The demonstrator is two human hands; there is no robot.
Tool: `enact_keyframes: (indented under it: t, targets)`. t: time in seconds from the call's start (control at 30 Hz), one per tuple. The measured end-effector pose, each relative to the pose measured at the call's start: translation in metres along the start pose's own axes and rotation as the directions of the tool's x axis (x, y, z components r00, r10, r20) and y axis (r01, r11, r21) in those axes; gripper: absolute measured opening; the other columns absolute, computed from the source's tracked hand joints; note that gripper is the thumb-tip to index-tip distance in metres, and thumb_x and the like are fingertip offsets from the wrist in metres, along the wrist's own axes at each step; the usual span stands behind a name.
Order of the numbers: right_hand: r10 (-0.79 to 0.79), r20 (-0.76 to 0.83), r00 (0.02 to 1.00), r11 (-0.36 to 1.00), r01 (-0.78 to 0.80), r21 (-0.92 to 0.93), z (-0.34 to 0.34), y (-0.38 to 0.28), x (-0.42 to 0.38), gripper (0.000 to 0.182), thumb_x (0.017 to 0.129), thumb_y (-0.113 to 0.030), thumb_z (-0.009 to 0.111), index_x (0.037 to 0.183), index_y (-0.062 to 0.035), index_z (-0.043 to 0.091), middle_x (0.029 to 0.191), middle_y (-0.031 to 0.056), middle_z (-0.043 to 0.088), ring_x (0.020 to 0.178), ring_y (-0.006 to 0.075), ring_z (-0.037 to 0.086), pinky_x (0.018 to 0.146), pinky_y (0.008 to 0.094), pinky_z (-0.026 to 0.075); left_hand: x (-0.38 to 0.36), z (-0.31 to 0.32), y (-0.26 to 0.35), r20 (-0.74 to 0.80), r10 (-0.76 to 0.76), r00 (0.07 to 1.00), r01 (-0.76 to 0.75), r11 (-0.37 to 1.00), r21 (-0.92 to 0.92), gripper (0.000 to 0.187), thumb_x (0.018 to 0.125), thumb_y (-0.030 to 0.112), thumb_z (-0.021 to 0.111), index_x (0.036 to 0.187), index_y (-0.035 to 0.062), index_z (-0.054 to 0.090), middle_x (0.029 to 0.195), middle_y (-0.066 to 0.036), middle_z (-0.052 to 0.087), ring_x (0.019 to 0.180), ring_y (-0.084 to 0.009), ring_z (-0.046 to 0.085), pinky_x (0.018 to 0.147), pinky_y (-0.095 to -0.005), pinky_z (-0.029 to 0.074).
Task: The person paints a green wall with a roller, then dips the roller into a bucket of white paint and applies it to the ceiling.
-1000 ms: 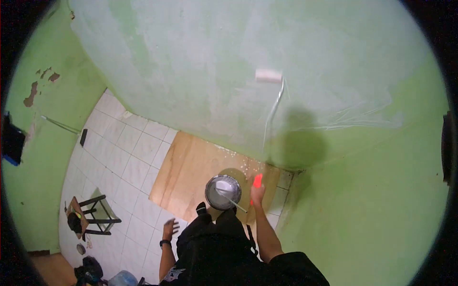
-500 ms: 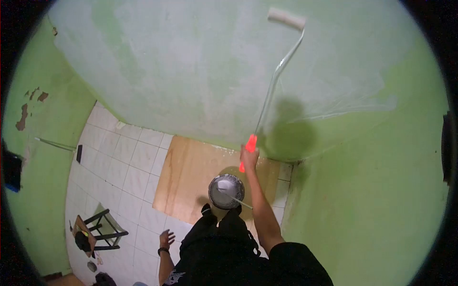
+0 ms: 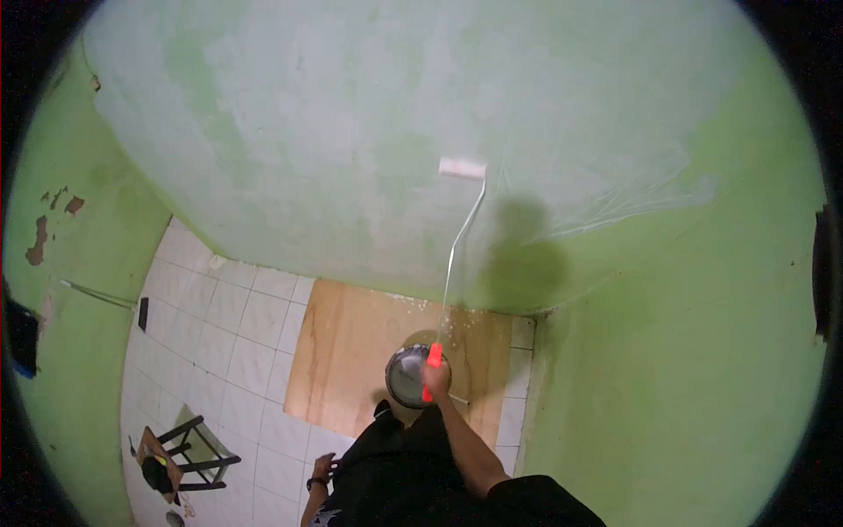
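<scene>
My right hand is wrapped round the orange handle of a long paint roller. Its white sleeve is up against the green wall, which carries uneven whitish paint. Below the hand, a dark bucket of pale grey-white paint stands on a plywood board; the hand and handle cover part of it. A thin stick leans out over the bucket's right rim. My left hand hangs beside my left leg, fingers loosely apart, holding nothing, with a dark band at the wrist.
A small dark-legged stool with a black item on it stands on the white tiles at lower left. A thin rod with a black end leans by the left wall. Another green wall closes in on the right. White drips spot the board.
My right hand has drawn the roller down and to the left along the wall, bringing the handle over the bucket. My left hand has shifted slightly right, closer to my leg.
</scene>
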State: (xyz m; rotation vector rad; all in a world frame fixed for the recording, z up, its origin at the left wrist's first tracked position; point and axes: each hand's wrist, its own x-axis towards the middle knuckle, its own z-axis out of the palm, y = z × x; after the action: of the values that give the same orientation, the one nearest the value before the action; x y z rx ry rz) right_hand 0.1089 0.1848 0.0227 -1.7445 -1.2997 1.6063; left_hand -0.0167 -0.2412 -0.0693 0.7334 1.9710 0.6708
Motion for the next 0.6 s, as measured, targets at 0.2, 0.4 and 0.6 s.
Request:
enact_keyframes:
  t: [0.2, 0.4, 0.6]
  targets:
    - [-0.068, -0.060, 0.996, 0.997, 0.066, -0.031, 0.018, 0.014, 0.027, 0.027, 0.071, -0.020, 0.065, 0.058, -0.0001, 0.053, 0.050, 0.0094, 0.052, 0.043, 0.0233, 0.054, 0.045, 0.0377, 0.043, -0.014, -0.014, 0.008, 0.191, -0.492, 0.850, 0.469, 0.540, -0.699, 0.041, 0.084, 0.027, 0.054, 0.120, 0.0081, 0.048, 0.106, -0.010, 0.061, 0.088, -0.0226, 0.062, 0.068, -0.0385, 0.051]
    - [-0.535, -0.297, 0.790, 0.841, 0.532, -0.101, 0.024, -0.156, 0.095, 0.020, 0.075, -0.015, 0.063, 0.067, -0.0014, 0.051, 0.051, 0.0051, 0.051, 0.039, 0.0144, 0.048, 0.037, 0.0301, 0.038, 0.007, -0.038, 0.028, 0.080, -0.545, 0.835, 0.419, 0.533, -0.735, 0.046, 0.085, 0.035, 0.050, 0.122, 0.0088, 0.045, 0.105, -0.014, 0.061, 0.084, -0.0249, 0.062, 0.068, -0.0369, 0.049]
    - [-0.398, -0.063, 0.915, 0.888, 0.402, 0.224, -0.002, -0.286, 0.027, 0.023, 0.074, -0.011, 0.059, 0.056, -0.0024, 0.049, 0.046, 0.0032, 0.048, 0.035, 0.0139, 0.045, 0.034, 0.0284, 0.035, 0.015, -0.039, 0.038, 0.088, -0.561, 0.823, 0.440, 0.532, -0.724, 0.043, 0.086, 0.034, 0.047, 0.122, 0.0094, 0.046, 0.105, -0.012, 0.061, 0.083, -0.0233, 0.062, 0.065, -0.0345, 0.048]
